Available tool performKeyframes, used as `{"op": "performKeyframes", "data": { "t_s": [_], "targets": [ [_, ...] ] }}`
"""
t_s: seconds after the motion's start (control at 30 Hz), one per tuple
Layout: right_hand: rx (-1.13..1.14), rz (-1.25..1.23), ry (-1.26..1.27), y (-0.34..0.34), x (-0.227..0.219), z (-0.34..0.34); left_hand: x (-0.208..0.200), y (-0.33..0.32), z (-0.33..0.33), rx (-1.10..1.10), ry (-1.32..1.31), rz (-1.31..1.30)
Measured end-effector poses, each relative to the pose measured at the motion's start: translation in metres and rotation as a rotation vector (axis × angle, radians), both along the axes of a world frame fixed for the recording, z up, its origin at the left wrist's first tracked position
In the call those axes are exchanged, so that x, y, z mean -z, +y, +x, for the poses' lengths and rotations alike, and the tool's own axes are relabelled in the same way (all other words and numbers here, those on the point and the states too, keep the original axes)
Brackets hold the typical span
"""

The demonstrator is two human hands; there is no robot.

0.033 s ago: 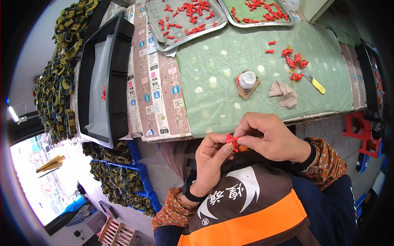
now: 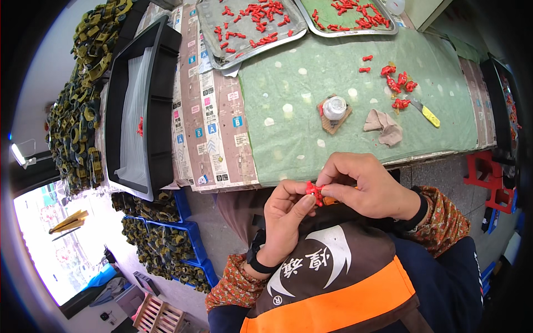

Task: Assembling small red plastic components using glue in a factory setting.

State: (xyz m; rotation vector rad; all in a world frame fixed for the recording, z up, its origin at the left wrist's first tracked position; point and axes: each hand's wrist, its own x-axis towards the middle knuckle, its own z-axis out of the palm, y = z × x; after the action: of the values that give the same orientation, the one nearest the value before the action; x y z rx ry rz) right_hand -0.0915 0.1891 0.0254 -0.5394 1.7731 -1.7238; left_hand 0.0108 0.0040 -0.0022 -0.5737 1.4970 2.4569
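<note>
A small red toy figure (image 2: 313, 190) is held up between my two hands, just in front of the table's near edge. My left hand (image 2: 284, 217) pinches it between thumb and fingers from the left. On its right side, my right hand (image 2: 361, 184) is closed in a pinch at the figure, its fingertips partly covering it. Something orange shows below the right fingertips, too covered to name. Beyond the hands, a small clear jar (image 2: 335, 108) stands on a brown pad, with a crumpled beige cloth (image 2: 383, 127) to its right.
Several red figures (image 2: 394, 83) lie at the right near a yellow-handled knife (image 2: 426, 113). Two metal trays (image 2: 302, 34) of red parts sit at the back. A black bin (image 2: 161, 105) with one red piece stands left. Blue crates (image 2: 191, 233) are below it.
</note>
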Motion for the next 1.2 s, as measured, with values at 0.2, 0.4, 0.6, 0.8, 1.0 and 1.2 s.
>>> {"op": "performKeyframes", "data": {
  "t_s": [0.2, 0.4, 0.6, 0.8, 1.0, 1.2],
  "targets": [
    [-0.004, -0.014, -0.015, 0.002, 0.001, -0.005, -0.002, 0.002, -0.005, -0.013, 0.033, 0.004],
    [-0.044, -0.026, -0.182, 0.006, -0.004, -0.005, 0.001, 0.000, -0.002, 0.023, 0.031, 0.024],
    [-0.134, 0.129, 0.101, 0.003, -0.025, -0.017, 0.004, -0.005, -0.005, 0.064, 0.082, 0.149],
    [-0.142, 0.263, 0.553, -0.007, -0.056, -0.072, -0.009, -0.017, -0.022, -0.055, 0.087, 0.118],
    [0.063, 0.423, 0.791, -0.048, -0.040, -0.190, -0.012, -0.032, -0.029, -0.183, 0.109, 0.059],
    [0.077, 0.610, 0.831, -0.085, -0.002, -0.265, -0.010, -0.042, -0.027, -0.231, 0.096, 0.026]
  ]
}}
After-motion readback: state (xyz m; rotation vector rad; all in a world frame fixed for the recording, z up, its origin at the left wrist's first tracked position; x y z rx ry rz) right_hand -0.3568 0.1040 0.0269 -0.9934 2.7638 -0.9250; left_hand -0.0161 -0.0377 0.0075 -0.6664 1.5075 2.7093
